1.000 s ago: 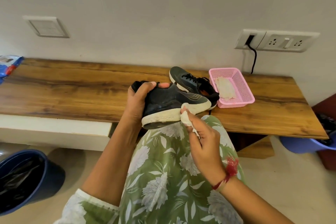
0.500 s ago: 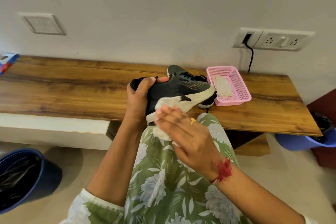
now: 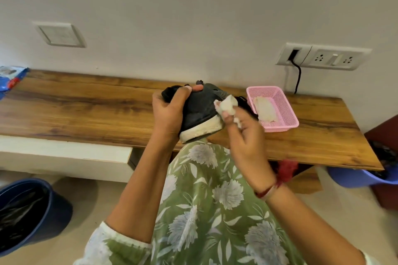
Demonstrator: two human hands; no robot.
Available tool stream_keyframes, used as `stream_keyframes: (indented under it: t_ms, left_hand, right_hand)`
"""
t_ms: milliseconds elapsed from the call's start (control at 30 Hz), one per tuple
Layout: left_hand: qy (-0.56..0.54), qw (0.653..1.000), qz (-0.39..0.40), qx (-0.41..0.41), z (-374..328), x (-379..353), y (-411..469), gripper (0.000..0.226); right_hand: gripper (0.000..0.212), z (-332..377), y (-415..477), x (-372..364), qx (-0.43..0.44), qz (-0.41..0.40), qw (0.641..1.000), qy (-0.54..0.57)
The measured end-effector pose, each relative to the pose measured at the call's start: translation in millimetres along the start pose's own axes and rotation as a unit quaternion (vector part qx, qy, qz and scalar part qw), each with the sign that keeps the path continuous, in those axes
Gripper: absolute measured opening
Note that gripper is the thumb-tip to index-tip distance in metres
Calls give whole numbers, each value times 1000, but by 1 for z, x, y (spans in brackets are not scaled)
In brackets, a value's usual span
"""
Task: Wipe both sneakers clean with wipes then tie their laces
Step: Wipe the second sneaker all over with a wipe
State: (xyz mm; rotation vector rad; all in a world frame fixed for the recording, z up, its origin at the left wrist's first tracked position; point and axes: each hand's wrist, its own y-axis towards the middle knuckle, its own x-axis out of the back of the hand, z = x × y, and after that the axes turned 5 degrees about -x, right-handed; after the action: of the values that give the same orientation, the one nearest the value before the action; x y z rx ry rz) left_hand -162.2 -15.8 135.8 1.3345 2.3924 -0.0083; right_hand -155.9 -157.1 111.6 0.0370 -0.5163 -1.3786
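From the head view I see the left hand (image 3: 170,112) curled round the heel end of a black sneaker (image 3: 200,112), thumb across the top. The shoe sits in the air over the near edge of the wooden tabletop (image 3: 86,109), tilted so its sole edge faces me. The upper is dark and matte; the off-white sole rim carries grey smudges.

The right hand (image 3: 245,135) pinches a crumpled white wipe (image 3: 226,105) – pressed against the sneaker's right end, just above the sole.

Behind the wipe a bit of the second sneaker (image 3: 245,102) shows on the tabletop, mostly hidden. Just right of it stands a pink basket (image 3: 288,118) with a pale wipe stack (image 3: 263,109) inside. A dark blue bin (image 3: 53,211) stands on the floor, near left.
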Motion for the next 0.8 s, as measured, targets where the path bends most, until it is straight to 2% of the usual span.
stream_keyframes:
  t_ms: [67,167,200,267,333,367,400,433,467,500,533,567,667,800]
  left_hand:
    - [-2,1000,-9,-6,-1,-2,-2,59]
    - [-7,1000,-23,-1,-4,-2,-5,72]
    - [-2,1000,-24,-2,-1,0,-5,69]
    - [13,1000,4,-16,5,3,-1,42]
    - [28,999,7,-31,9,5,1,15]
    - [39,998,12,-37,10,3,-1,16]
    - [51,998,20,-41,12,3,-1,18]
    - [56,997,34,-45,12,3,-3,15]
    - [56,997,38,-42,9,2,-4,26]
    - [57,997,35,-36,6,3,-7,47]
    - [51,998,27,-29,7,6,-8,59]
    - [51,998,30,-33,13,10,-7,56]
    - [49,998,30,-39,17,10,-5,31]
    - [38,999,14,-34,20,16,0,19]
  right_hand:
    - [32,2,-15,-12,42,-1,999,-22]
    - [51,0,-25,-15,140,-1,988,-61]
    - [53,-3,-26,-13,177,7,981,-78]
    - [50,-2,-30,-11,250,49,960,-116]
    - [40,0,-36,-14,326,153,926,-109]
    - [38,1,-40,-15,335,189,919,-83]
    - [36,4,-40,-14,314,183,931,-43]
    - [32,6,-36,-11,268,131,955,3]
    - [34,8,-29,-5,205,52,976,49]
    - [40,8,-19,1,146,-27,985,85]
    - [42,7,-9,7,102,-83,987,97]
    - [38,4,0,11,76,-107,988,86]
    - [29,-8,3,-3,28,-52,998,35]
    - [38,-18,-24,-27,74,-20,997,7]
